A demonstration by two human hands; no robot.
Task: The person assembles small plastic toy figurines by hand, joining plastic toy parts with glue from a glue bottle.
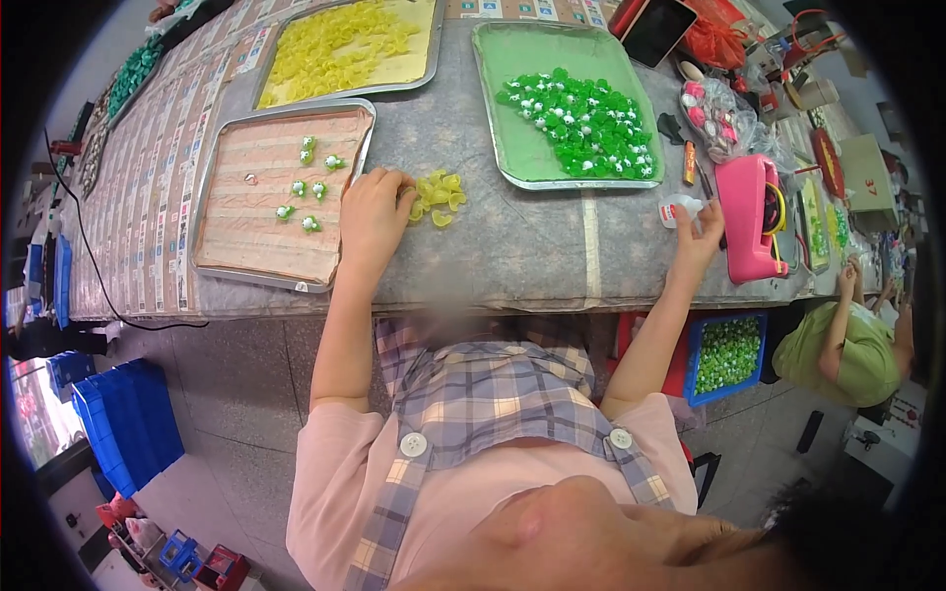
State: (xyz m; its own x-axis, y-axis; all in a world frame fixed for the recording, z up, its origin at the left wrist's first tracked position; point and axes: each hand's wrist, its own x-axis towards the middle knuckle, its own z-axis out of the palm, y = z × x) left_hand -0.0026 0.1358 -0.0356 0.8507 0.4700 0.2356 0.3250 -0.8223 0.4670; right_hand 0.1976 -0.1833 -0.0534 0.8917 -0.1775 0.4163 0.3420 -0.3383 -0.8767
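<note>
From the head view, your left hand point(372, 217) lies palm-down on the table, fingers curled onto the small pile of yellow pieces point(437, 195) just right of the brown-lined tray point(222, 246), which holds seven green-and-white pieces point(307, 189). Your right hand point(698, 231) reaches forward, fingers pinched around a small white bottle point(681, 208) beside the pink box point(749, 217).

A grey-covered table point(512, 251) carries three metal trays point(212, 222), loose yellow pieces point(437, 195) and a pink box point(746, 217).
</note>
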